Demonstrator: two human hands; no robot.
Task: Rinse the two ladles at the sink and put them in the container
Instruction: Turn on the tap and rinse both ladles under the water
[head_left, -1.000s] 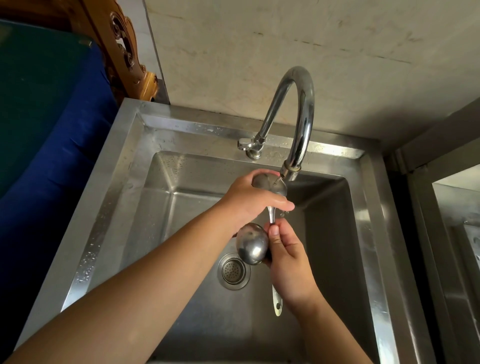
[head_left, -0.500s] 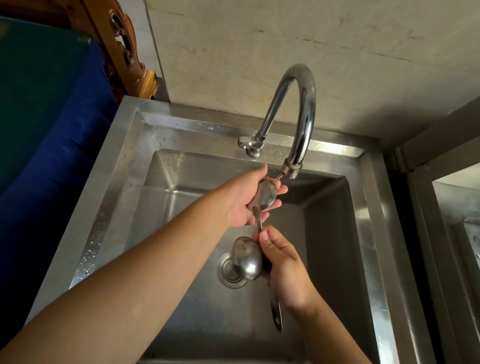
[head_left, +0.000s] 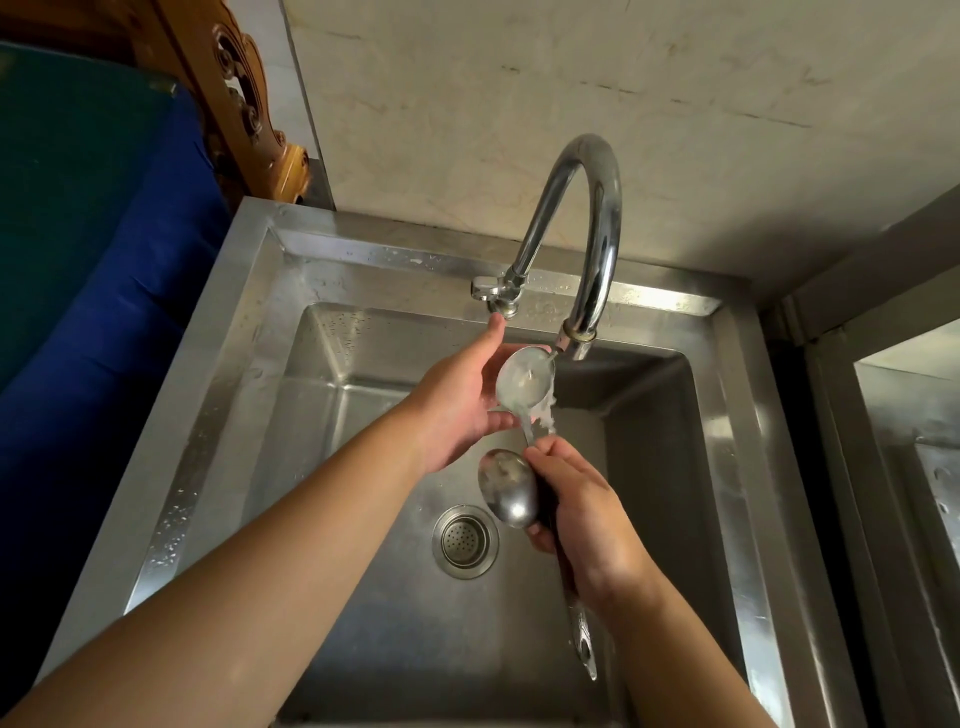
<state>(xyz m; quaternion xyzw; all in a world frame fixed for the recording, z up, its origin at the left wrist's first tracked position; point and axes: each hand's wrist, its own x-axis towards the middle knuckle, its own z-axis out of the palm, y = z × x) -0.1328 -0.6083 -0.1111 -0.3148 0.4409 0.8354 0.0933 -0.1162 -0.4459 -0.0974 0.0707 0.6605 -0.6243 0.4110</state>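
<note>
Upper ladle (head_left: 524, 383) under tap (head_left: 576, 343), left hand (head_left: 457, 400) fingers spread cupping bowl for scrubbing; right hand (head_left: 582, 514) clamps both handles.

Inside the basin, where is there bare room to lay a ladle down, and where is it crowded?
Free: sink floor left of the drain, up to the left wall, and the near floor. Crowded: below the faucet, where the left hand and right hand hold both ladles.

Silver steel sink (head_left: 249, 332), faucet (head_left: 597, 208) & ladles (head_left: 511, 491); blue cloth (head_left: 104, 312); beige marbled wall (head_left: 519, 93).
</note>
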